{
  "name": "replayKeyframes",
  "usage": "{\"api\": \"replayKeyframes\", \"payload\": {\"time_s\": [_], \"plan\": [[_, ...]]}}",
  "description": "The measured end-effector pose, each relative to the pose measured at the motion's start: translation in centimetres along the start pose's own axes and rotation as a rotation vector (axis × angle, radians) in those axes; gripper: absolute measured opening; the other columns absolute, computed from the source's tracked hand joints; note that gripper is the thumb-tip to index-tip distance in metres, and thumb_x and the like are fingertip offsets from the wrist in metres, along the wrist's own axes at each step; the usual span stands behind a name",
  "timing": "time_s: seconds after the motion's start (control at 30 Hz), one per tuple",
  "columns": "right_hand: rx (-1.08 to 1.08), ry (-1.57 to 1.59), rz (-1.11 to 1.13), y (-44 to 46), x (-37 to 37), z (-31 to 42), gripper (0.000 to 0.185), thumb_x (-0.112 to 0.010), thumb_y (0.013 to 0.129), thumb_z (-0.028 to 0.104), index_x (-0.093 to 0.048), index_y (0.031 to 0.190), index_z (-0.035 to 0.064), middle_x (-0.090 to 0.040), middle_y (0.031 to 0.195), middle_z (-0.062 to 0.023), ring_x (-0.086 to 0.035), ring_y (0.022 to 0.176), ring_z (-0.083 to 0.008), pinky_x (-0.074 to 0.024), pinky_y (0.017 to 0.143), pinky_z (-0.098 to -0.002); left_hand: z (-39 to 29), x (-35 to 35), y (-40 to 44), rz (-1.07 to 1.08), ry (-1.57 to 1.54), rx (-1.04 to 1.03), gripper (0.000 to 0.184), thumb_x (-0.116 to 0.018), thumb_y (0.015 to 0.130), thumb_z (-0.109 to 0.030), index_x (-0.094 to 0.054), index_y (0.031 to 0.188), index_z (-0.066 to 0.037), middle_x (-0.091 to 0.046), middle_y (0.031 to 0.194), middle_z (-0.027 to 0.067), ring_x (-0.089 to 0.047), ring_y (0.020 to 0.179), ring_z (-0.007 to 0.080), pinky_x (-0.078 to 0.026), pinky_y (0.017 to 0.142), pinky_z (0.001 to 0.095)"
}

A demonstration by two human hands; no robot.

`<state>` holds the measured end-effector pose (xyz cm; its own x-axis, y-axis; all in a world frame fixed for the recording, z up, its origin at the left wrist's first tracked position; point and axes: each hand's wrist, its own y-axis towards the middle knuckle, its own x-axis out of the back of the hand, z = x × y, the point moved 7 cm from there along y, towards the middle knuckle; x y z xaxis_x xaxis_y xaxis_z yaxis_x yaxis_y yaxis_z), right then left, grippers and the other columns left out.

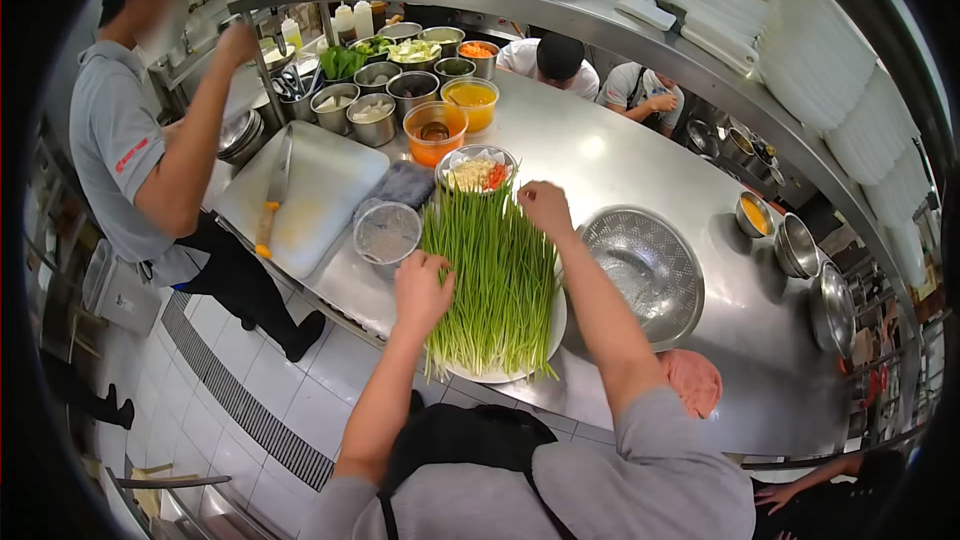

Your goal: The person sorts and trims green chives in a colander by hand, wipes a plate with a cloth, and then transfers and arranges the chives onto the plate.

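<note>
A thick bunch of green chives with pale ends toward me lies on a white round plate. My left hand is at the bunch's left edge, fingers bent and a little apart, with nothing visible in it. At the far right tips, my right hand is closed in a pinch on chive ends. A clear plastic tub stands beside my left hand. Beyond the tips is a bowl with chopped pale and red pieces. A perforated metal colander sits right of the chives.
A knife lies on a white cutting board at left. Behind stand orange and yellow liquid containers and several metal tubs. A pink cloth is at the near edge. A co-worker stands left; others are across the counter.
</note>
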<state>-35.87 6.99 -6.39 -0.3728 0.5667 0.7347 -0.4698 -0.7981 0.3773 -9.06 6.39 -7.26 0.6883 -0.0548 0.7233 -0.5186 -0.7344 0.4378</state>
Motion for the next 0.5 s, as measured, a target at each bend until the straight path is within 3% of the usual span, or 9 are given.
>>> {"api": "replayKeyframes", "payload": {"time_s": [0.17, 0.2, 0.3, 0.37, 0.5], "plan": [[-0.059, -0.024, 0.067, 5.1, 2.3, -3.3, 0.022, -0.064, 0.077, 0.025, -0.07, 0.085, 0.006, -0.068, 0.077, -0.0106, -0.065, 0.07, -0.0203, -0.0503, 0.066, -0.0302, 0.1, 3.3, -1.6, -0.049, 0.016, -0.001, 0.017, -0.069, 0.071, -0.012, -0.063, 0.086, -0.007, -0.055, 0.089, 0.01, -0.053, 0.087, 0.0298, -0.04, 0.075, 0.0399], [-0.058, -0.006, 0.088, 4.8, 2.9, -1.9, 0.021, -0.062, 0.075, 0.029, -0.071, 0.081, 0.0117, -0.068, 0.082, -0.0102, -0.065, 0.076, -0.0259, -0.0513, 0.073, -0.0337, 0.4, 3.7, -1.9, -0.045, 0.026, 0.015, 0.017, -0.069, 0.071, -0.012, -0.063, 0.086, -0.007, -0.055, 0.089, 0.01, -0.053, 0.087, 0.0298, -0.04, 0.075, 0.0399], [-0.081, 0.03, 0.232, 0.7, 3.8, 3.3, 0.027, -0.061, 0.079, 0.031, -0.069, 0.092, 0.0096, -0.067, 0.084, -0.0119, -0.064, 0.077, -0.0275, -0.0507, 0.071, -0.0354, 1.5, 4.1, -3.0, 0.015, 0.037, 0.054, 0.018, -0.069, 0.07, -0.011, -0.062, 0.086, -0.007, -0.055, 0.087, 0.0104, -0.053, 0.087, 0.03, -0.04, 0.074, 0.0402], [0.035, -0.079, 0.195, -3.2, 4.0, 5.5, 0.028, -0.06, 0.081, 0.03, -0.067, 0.096, 0.007, -0.066, 0.083, -0.0152, -0.063, 0.075, -0.0321, -0.0499, 0.071, -0.0378, 2.3, 3.9, -3.7, 0.03, 0.043, 0.061, 0.018, -0.068, 0.071, -0.011, -0.061, 0.086, -0.007, -0.055, 0.086, 0.0106, -0.053, 0.085, 0.0302, -0.04, 0.074, 0.0405], [-0.133, -0.194, 0.156, -10.7, 5.4, 5.1, 0.026, -0.055, 0.084, 0.024, -0.063, 0.08, -0.0005, -0.063, 0.076, -0.022, -0.061, 0.074, -0.0376, -0.0483, 0.069, -0.046, 1.0, 2.7, -3.3, 0.064, -0.057, -0.004, 0.015, -0.067, 0.07, -0.008, -0.062, 0.084, -0.006, -0.056, 0.085, 0.0119, -0.055, 0.085, 0.0311, -0.043, 0.073, 0.0429]]}}
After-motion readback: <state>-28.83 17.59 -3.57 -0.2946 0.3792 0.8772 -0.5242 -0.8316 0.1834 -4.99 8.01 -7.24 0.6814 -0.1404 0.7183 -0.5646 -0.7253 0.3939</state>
